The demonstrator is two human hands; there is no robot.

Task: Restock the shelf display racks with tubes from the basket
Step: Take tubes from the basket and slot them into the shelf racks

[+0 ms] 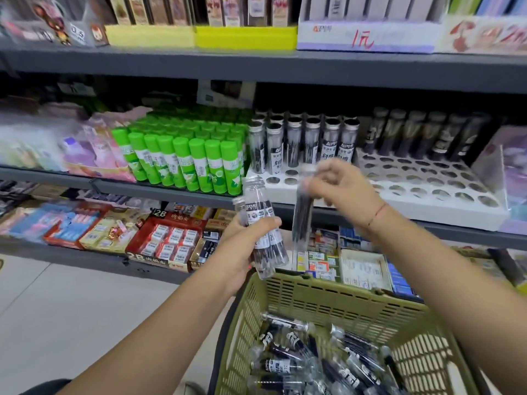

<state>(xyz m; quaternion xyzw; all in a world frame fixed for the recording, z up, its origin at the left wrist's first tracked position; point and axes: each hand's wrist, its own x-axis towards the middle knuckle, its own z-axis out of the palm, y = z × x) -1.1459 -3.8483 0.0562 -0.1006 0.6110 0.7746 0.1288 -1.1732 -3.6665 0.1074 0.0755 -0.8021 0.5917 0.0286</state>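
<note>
My left hand (251, 238) grips a small bunch of clear tubes (258, 212) with dark contents and silver caps, held upright above the basket's far rim. My right hand (339, 185) pinches the top of a single tube (302, 220), which hangs down in front of the white display rack (285, 192). That rack holds several upright tubes (310, 141) in its back rows; its front holes stand open. A second white rack (445, 206) to the right has one back row of dark tubes (422, 135). The olive basket (328, 297) below holds several loose tubes (313, 363).
Green glue sticks (182, 158) crowd the shelf left of the racks. Eraser boxes (168, 240) and small cartons fill the lower shelf. A grey upper shelf (256, 67) overhangs the racks. A clear acrylic holder (502, 166) stands at the far right. Pale floor (71, 309) lies at the left.
</note>
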